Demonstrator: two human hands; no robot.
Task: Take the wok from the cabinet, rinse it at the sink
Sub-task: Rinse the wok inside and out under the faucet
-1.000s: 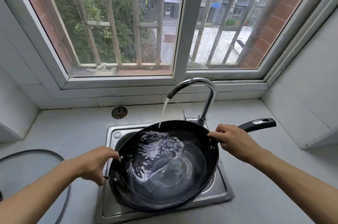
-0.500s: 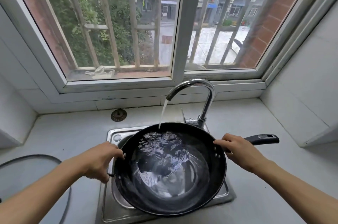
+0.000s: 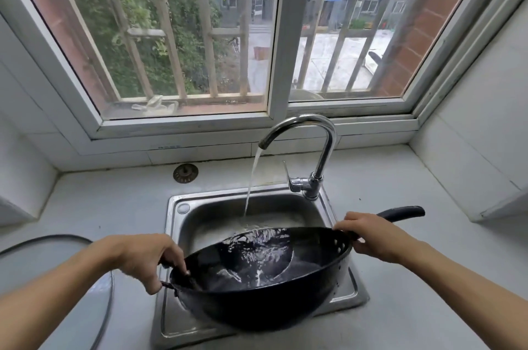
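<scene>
A black wok (image 3: 257,304) hangs over the front of the steel sink (image 3: 337,296), tipped so its far rim is low and water spills from it into the basin. My left hand (image 3: 143,258) grips the small loop handle on its left rim. My right hand (image 3: 374,235) holds the base of the long black handle, whose end sticks out to the right. The chrome faucet (image 3: 317,149) runs a thin stream of water that falls into the sink just beyond the wok.
A glass lid (image 3: 57,278) lies on the grey counter at the left. A round drain strainer (image 3: 185,173) sits on the counter behind the sink. White tiled walls close in on both sides, and a barred window stands behind.
The wok has been drawn toward me and tipped away, so it has left the stream and its water pours into the basin. Both hands came nearer with it.
</scene>
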